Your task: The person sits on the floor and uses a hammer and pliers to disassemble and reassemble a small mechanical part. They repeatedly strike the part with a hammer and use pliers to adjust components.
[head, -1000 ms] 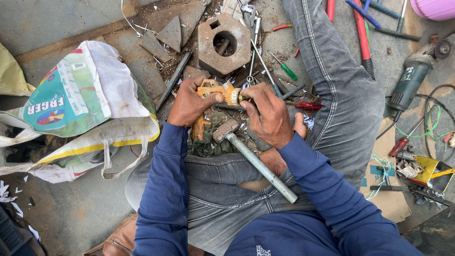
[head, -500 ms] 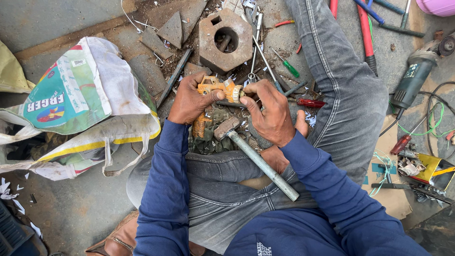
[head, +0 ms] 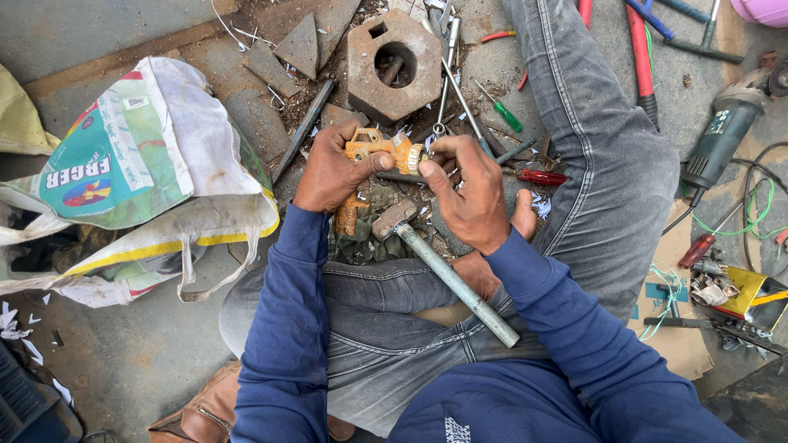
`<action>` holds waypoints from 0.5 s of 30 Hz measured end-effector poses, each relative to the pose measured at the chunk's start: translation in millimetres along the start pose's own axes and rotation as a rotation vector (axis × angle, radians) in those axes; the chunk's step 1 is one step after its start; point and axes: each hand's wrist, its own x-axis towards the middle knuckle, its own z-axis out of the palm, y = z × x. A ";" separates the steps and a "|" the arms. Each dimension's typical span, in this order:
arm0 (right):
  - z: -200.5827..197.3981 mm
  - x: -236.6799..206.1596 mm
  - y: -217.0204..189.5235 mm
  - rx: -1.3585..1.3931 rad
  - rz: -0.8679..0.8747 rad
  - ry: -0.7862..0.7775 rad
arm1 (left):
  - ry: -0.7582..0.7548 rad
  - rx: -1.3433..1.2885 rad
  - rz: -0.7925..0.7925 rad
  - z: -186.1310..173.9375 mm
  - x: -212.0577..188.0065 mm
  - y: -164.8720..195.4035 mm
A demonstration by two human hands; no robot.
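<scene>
At centre frame, the left hand [head: 332, 168] grips a worn orange tool body [head: 373, 149], while the right hand [head: 468, 190] pinches its metal end; the dismantling looks unfinished, a hammer [head: 443, 267] lying just below.

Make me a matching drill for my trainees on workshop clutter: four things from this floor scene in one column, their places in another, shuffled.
Things:
1. orange part
2. hammer
3. hexagonal metal block
4. angle grinder

Places:
A. on the floor at far right, beside the knee
B. across the lap, head by the foot
C. gripped between the left hand and right hand
D. on the floor just beyond the hands

Pairs: 1-C, 2-B, 3-D, 4-A
</scene>
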 end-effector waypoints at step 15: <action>3.9 -9.1 24.0 0.559 0.141 -0.030 | -0.042 -0.167 -0.118 -1.2 0.9 -6.0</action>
